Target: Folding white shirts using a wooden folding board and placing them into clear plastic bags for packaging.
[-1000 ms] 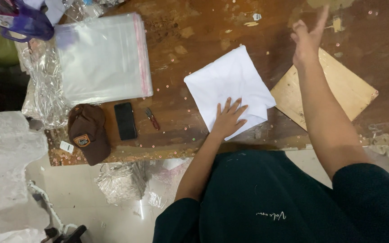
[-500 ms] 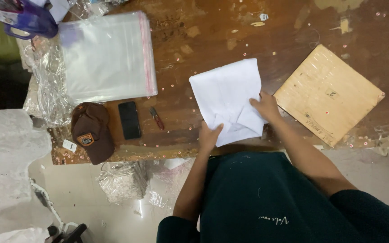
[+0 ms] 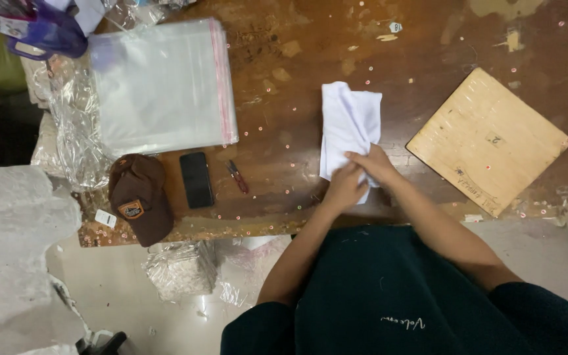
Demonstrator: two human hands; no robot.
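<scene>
A white cloth [image 3: 348, 121] lies folded into a narrow strip on the brown wooden table [image 3: 297, 72]. My left hand [image 3: 344, 189] grips its near end at the table's front edge. My right hand [image 3: 374, 164] lies over the same end, its fingers pinching the cloth just beside the left hand. The near part of the cloth is hidden under both hands.
A square wooden board [image 3: 488, 140] lies right of the cloth. A stack of clear plastic bags [image 3: 162, 85] sits at the back left. Near the front edge are a brown cap [image 3: 138, 197], a black phone [image 3: 196, 179] and small red-handled snips [image 3: 236, 176]. Crumpled plastic wrap [image 3: 73, 131] hangs at the left.
The cloth went from a wide square to a narrow folded strip. My right hand came back from the wooden board to the cloth, and both hands now meet at its near end.
</scene>
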